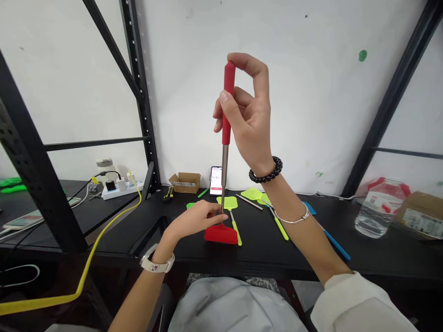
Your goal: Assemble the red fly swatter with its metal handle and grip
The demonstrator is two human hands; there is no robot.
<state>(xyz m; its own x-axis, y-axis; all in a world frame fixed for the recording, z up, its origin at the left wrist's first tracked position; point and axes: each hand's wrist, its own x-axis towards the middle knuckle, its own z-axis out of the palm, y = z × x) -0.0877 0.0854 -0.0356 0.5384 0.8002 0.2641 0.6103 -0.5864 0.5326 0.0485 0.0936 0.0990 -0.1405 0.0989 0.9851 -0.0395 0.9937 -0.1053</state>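
A small red broom (221, 234) with a metal rod stands upright over the black table, its wide ribbed head at the bottom. My right hand (252, 110) is closed round the red handle at the top, with the index finger bent over its tip. Lower down, my left hand (197, 219) pinches the rod just above the head between thumb and fingers. Behind the broom lies a green fly swatter (235, 226), its handle partly hidden by the red head. More green fly swatters (280, 227) and a bare metal rod (249, 203) lie to the right.
A phone (216, 180) leans upright at the back beside an open cardboard box (186, 183). A yellow cable (100, 235) runs past a power strip (121, 188) on the left. Rightward are a blue handle (336, 244), a water bottle (375, 216) and a brown box (422, 214).
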